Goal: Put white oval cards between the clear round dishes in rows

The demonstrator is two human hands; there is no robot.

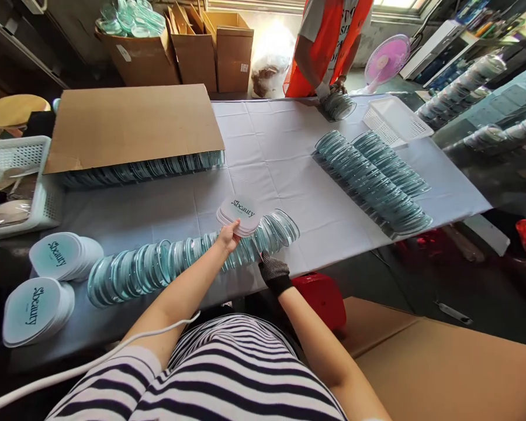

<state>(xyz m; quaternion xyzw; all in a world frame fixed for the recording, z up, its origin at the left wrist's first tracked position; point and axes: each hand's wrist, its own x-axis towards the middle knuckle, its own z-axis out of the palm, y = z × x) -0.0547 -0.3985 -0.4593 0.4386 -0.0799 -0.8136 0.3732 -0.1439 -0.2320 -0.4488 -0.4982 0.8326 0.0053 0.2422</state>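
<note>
My left hand (228, 236) is closed on a small stack of printed cards (242, 211) marked "beauty", its thumb on the top one. Below it, a long row of clear teal plastic cases (149, 264) lies along the table's near side. My right hand (273, 271), in a black glove, is at the near edge of that row by its right end; its fingers are curled, and what they hold, if anything, I cannot make out. At the left, two thick piles of the same cards (41, 310) stand beside the row.
A cardboard sheet (135, 126) covers more cases at the back left, near a white basket (48, 193). Two rows of cases (372, 181) lie at the right, before another white basket (394, 120). Across the table (272, 152), a person in an orange vest (304, 73) handles cases.
</note>
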